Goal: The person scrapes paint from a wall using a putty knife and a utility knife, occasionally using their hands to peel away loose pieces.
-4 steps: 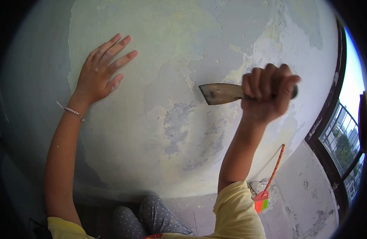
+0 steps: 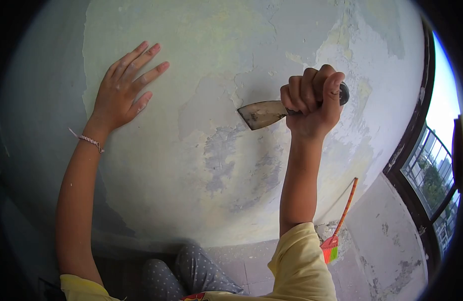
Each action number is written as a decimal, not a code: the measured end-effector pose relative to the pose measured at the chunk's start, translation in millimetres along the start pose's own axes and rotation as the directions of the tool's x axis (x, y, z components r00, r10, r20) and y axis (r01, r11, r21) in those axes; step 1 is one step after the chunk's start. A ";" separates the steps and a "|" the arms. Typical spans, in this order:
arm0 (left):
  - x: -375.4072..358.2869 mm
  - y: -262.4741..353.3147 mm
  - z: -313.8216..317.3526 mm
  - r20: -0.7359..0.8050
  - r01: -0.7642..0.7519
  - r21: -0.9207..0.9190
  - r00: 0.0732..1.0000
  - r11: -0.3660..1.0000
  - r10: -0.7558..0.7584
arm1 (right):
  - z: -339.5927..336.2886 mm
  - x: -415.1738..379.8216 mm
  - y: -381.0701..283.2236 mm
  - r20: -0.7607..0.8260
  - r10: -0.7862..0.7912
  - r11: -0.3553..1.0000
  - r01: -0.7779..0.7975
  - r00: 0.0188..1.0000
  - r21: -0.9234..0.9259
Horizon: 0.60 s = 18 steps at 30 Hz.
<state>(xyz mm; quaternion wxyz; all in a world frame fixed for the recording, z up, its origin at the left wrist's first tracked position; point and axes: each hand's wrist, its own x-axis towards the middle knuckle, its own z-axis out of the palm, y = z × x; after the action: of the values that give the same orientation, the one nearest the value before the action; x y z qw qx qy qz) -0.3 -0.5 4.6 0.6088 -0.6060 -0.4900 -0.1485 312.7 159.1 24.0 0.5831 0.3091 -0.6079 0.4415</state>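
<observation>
My left hand [image 2: 120,95] lies against the peeling wall [image 2: 156,165] with its fingers spread and nothing in it; pale dust marks the fingers. My right hand [image 2: 314,100] is wrapped round the dark handle of a scraper [image 2: 264,114]. The scraper's broad blade points left, its edge at or close to a patch of flaked paint near the wall's middle. Whether the edge touches the wall I cannot tell. Most of the handle is hidden in my fist; its rounded end shows by the thumb.
A red and green broom [image 2: 330,248] with an orange striped handle leans at the lower right. A dark-framed window [image 2: 432,185] with railings outside is at the far right. Tiled floor [image 2: 256,266] and my knees [image 2: 201,271] show below.
My right hand has moved left with the scraper, bringing the blade further left along the wall. My left hand stays spread on the wall; the whole view has shifted slightly.
</observation>
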 end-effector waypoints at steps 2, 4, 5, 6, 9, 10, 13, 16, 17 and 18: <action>-0.8 4.2 1.1 -0.010 0.019 0.001 1.000 1.000 -0.019 | -9.8 4.6 -13.8 0.026 -0.048 0.996 0.046 0.999 0.078; -1.0 3.4 -0.2 0.002 0.029 -0.002 1.000 1.000 -0.029 | -20.8 -0.3 -36.5 0.079 -0.221 0.969 0.210 0.972 0.129; -1.5 2.7 -0.5 0.003 0.030 -0.002 1.000 1.000 -0.030 | -19.5 -3.2 -46.0 0.102 -0.306 0.943 0.287 0.946 0.169; -1.9 3.0 -0.6 0.004 0.030 -0.001 1.000 1.000 -0.030 | -13.5 -6.3 -35.7 0.019 -0.302 0.939 0.294 0.953 0.180; -3.8 3.9 2.4 0.000 0.026 0.000 1.000 1.000 -0.026 | -8.0 -9.7 5.7 -0.007 -0.146 0.987 0.145 0.989 -0.063; -4.0 3.3 3.2 -0.006 0.025 0.012 1.000 1.000 -0.025 | -8.9 -9.6 4.4 0.003 -0.113 0.993 0.113 0.994 -0.026; -3.2 3.8 3.1 -0.006 0.022 0.010 1.000 1.000 -0.022 | -10.9 -6.4 0.7 -0.020 -0.118 0.991 0.119 0.993 0.058; -3.0 3.5 2.3 0.009 0.030 0.021 1.000 0.999 -0.030 | -16.0 -8.7 -23.5 -0.027 -0.269 0.944 0.269 0.963 0.190; -3.0 2.1 1.8 0.011 0.031 0.024 0.999 0.999 -0.031 | -17.3 -11.7 -22.6 -0.024 -0.263 0.942 0.262 0.965 0.210; -2.4 1.5 1.5 0.007 0.030 0.020 1.000 0.999 -0.030 | -11.2 -12.5 -4.1 -0.013 -0.219 0.971 0.219 0.976 0.097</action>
<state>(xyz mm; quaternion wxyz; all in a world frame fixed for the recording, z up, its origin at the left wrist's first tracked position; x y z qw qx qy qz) -1.0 0.1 1.6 0.6105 -0.5931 -0.5028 -0.1506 322.9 165.6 11.7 0.6130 0.4018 -0.5473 0.4040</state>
